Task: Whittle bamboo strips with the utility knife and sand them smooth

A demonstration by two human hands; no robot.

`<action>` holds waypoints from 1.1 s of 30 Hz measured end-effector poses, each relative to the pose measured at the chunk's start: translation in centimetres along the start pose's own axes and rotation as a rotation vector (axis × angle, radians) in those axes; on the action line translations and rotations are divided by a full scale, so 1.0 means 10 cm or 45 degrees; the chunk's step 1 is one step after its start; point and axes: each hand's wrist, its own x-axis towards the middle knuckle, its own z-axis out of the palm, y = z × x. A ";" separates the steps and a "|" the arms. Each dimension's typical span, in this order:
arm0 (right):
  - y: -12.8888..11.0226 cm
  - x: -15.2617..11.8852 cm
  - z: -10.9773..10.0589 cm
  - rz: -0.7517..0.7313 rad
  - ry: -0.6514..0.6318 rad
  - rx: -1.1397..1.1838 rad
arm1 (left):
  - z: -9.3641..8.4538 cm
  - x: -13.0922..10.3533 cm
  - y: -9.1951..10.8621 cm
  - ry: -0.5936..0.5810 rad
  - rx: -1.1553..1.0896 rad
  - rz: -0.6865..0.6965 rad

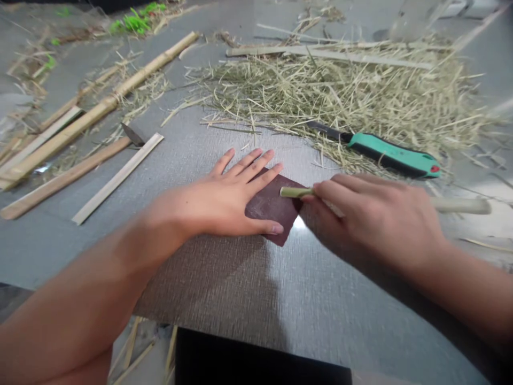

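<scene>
My left hand (236,198) lies flat with fingers spread, pressing on a dark reddish-brown sheet of sandpaper (276,214) on the grey table (224,289). My right hand (377,208) is closed around a pale green bamboo stick (295,192). The stick's cut end rests at the sandpaper, right of my left fingers, and its other end sticks out beyond my right hand. Behind my right hand lies a green-and-black handled knife (395,154), its blade pointing left into the shavings.
A big heap of bamboo shavings (340,91) spreads across the back right. To the left lie a wooden-handled hammer (72,174), a flat bamboo strip (118,177) and a long bamboo pole (108,104). Bright green bits (138,21) sit at the far left.
</scene>
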 end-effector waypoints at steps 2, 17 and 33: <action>-0.01 0.00 0.00 0.038 -0.018 -0.008 | -0.01 0.00 0.01 0.006 -0.006 0.007; -0.06 -0.05 -0.14 -0.030 -0.046 -0.172 | -0.01 0.01 0.02 0.013 -0.036 -0.002; -0.03 -0.02 -0.09 0.034 -0.028 -0.098 | -0.03 0.00 0.05 -0.004 -0.021 -0.019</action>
